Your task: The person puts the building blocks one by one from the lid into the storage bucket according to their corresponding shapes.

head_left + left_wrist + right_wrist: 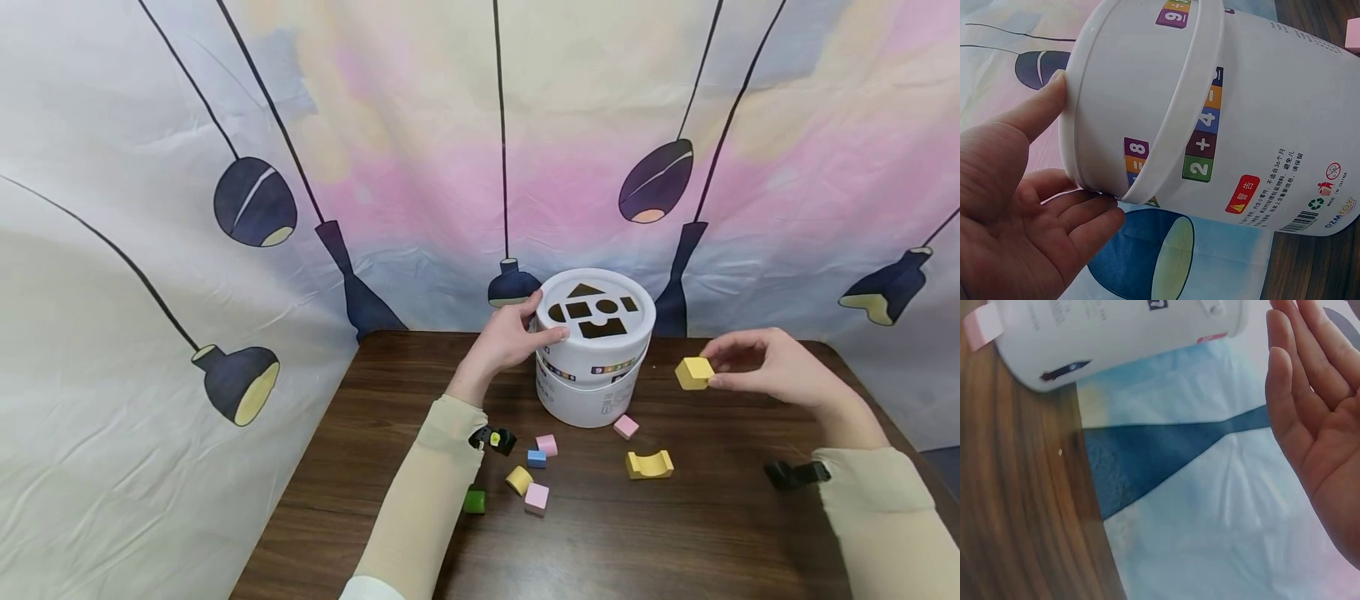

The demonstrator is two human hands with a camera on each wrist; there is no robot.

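A white bucket (596, 367) with a shape-sorter lid stands at the back of the brown table (675, 542). My left hand (534, 323) grips its lid edge, thumb in front and fingers behind. In the left wrist view the thumb and fingers of that hand (1054, 181) press on the rim of the bucket (1241, 106). To the bucket's right, my right hand (712, 368) pinches a yellow cube (693, 372) just above the table. The right wrist view shows only the palm and fingers of the right hand (1310, 406) and the bucket's base (1116, 331); the cube is hidden there.
Loose blocks lie in front of the bucket: a pink one (626, 427), a yellow arch (649, 464), and a cluster of pink (547, 445), blue (536, 457), yellow (519, 480), pink (536, 498) and green (474, 500). A printed cloth backdrop (420, 167) hangs behind.
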